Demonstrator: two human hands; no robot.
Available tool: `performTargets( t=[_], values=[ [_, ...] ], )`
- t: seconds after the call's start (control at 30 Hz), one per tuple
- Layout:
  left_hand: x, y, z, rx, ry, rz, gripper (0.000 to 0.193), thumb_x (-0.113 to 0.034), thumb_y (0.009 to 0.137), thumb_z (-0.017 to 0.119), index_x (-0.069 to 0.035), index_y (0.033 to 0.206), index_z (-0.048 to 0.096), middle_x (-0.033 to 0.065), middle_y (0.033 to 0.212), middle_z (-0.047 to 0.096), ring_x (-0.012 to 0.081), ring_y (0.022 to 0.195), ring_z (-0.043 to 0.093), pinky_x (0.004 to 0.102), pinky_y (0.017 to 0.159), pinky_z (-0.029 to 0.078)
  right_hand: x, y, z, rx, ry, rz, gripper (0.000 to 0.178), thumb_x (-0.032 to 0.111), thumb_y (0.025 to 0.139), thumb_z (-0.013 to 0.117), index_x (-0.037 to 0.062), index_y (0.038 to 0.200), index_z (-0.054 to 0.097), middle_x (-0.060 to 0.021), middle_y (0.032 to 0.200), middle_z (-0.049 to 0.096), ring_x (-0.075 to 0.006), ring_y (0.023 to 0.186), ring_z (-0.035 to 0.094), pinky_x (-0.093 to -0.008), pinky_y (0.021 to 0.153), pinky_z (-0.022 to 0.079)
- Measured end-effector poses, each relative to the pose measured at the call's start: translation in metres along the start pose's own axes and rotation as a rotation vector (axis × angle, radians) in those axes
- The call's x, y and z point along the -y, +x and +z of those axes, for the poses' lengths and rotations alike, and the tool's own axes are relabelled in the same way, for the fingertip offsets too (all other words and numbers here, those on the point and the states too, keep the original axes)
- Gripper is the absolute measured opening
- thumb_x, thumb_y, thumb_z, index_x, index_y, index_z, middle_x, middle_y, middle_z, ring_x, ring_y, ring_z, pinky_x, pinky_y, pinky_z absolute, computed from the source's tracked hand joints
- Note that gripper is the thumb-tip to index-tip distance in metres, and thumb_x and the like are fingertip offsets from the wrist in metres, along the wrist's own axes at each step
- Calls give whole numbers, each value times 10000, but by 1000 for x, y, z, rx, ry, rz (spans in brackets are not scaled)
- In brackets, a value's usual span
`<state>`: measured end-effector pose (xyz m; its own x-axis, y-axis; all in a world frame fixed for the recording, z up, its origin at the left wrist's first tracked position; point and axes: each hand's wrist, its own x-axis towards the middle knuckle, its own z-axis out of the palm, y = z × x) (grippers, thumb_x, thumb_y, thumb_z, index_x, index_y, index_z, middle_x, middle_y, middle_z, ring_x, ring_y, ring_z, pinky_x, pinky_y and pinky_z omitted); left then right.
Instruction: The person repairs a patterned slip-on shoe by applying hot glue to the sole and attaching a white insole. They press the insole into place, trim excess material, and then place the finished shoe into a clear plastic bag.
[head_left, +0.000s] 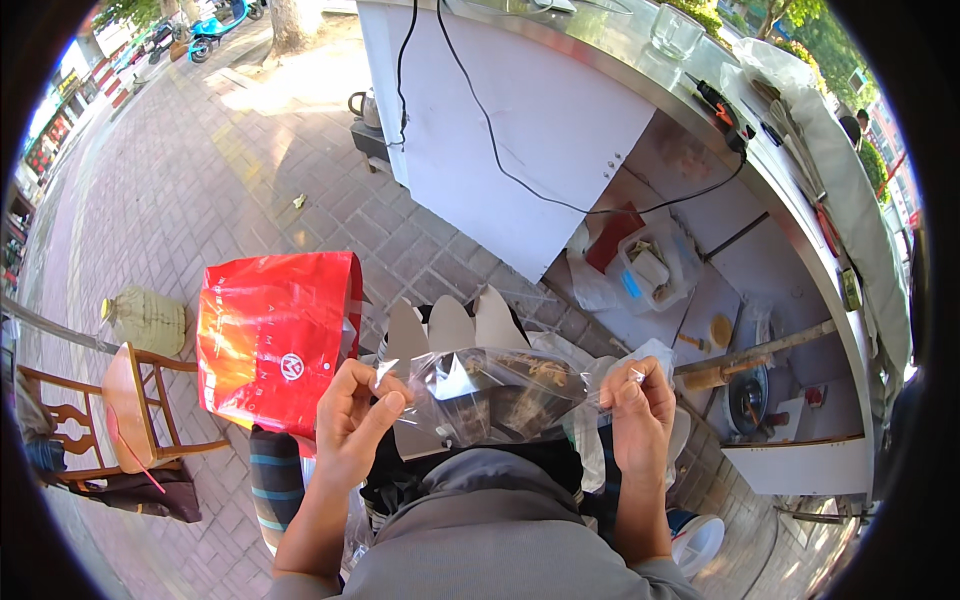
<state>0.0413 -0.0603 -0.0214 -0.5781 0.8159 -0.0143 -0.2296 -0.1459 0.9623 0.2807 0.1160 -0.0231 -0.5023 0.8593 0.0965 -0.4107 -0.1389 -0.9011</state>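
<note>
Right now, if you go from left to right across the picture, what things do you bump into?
Wooden chair → red bag → left hand → clear plastic bag → right hand → black pan on the cart's lower shelf.

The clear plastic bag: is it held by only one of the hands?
No, the clear plastic bag is stretched between both hands, the left hand pinching one upper corner and the right hand pinching the other.
</note>
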Motion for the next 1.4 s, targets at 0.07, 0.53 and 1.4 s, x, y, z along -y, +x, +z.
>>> performTargets(
  t=[0.07,0.53,1.4],
  values=[
    [2,-1,1,-25,-45,20,166,-67,949,639,-40,945,474,71,883,620,83,849,564,255,818,474,-1,-3,0,-39,5,35,166,89,926,670,69,934,505,-34,831,568,-129,767,549,-264,757,429],
    [28,-8,13,-270,-54,-99,133,-24,953,545,-60,867,449,52,863,555,93,779,512,228,724,421,-18,-19,13,-322,128,236,148,-3,912,617,90,924,503,11,807,568,-84,675,561,-261,593,483],
    [42,19,11,-283,250,-87,154,-26,967,599,23,1079,693,-25,901,595,32,765,492,175,675,377,-46,18,4,-116,-298,395,292,59,918,678,33,1148,500,49,695,529,-9,653,478,-170,588,352]
  ],
)
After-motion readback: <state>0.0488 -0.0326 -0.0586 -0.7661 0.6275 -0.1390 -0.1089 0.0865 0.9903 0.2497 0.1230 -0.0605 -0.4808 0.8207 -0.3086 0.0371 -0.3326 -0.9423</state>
